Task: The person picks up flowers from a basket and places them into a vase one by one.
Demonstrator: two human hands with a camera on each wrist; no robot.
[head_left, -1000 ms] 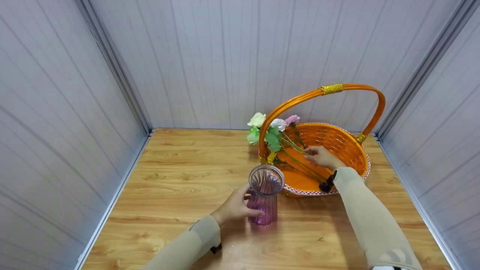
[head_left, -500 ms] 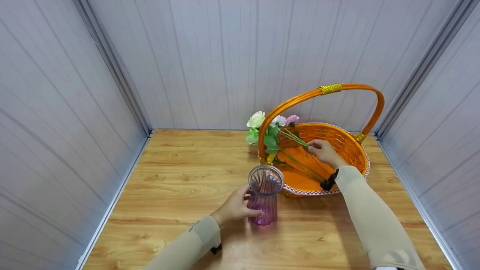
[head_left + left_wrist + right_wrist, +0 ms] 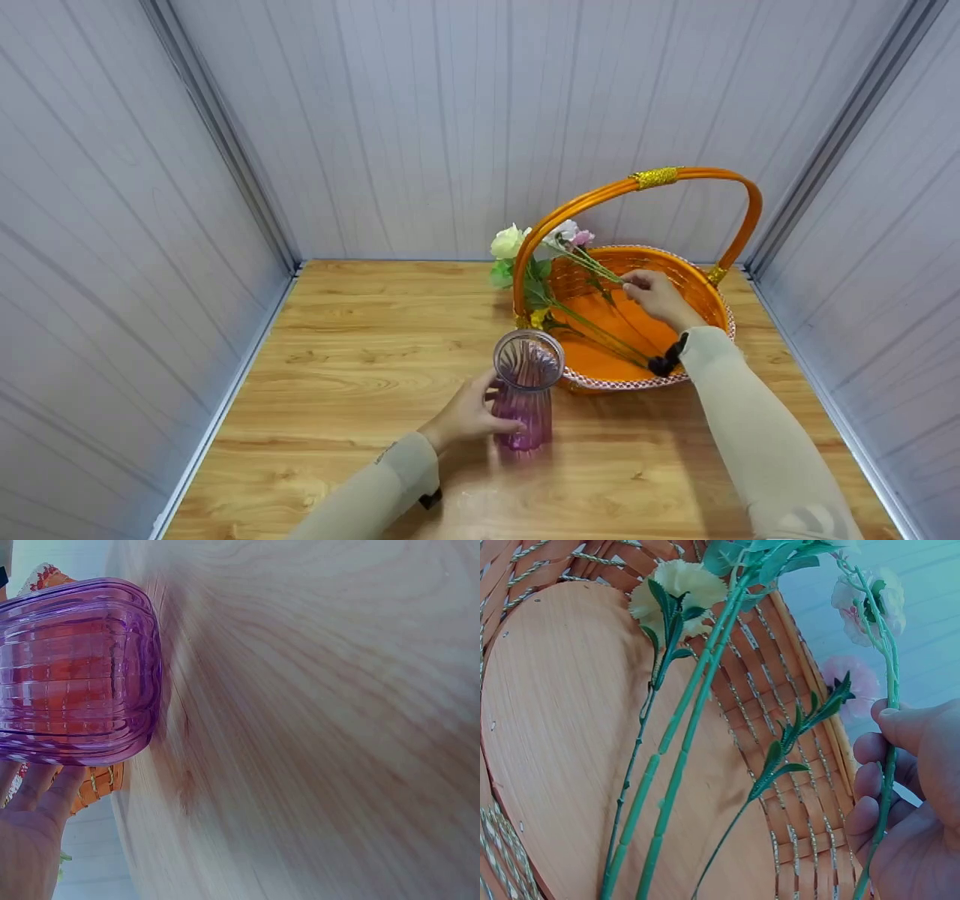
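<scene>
My left hand (image 3: 469, 412) holds a ribbed glass vase (image 3: 529, 416), purple toward its base, upright on the table, with the thumb in front and fingers around the far side. In the left wrist view, the fingers (image 3: 54, 795) lie along the side of the vase (image 3: 82, 675). Over the orange woven basket (image 3: 622, 384), my right hand (image 3: 660, 296) grips the green stem (image 3: 890, 780) of a white and pale pink artificial flower (image 3: 870, 604). Its blossom leans over the basket's back left rim. A pink carnation (image 3: 851, 682) and a yellow carnation (image 3: 679, 596) lie in the basket.
The basket's tall arched handle (image 3: 652, 178) rises above the right hand's work. A cream rose (image 3: 508, 242) and green leaves hang over the left rim. Pale panel walls (image 3: 420, 127) enclose the wooden table (image 3: 360, 337) at the back and sides.
My right hand has closed on the stem and moved slightly up and right, lifting the flower away from the other stems. The left hand and vase stay in place.
</scene>
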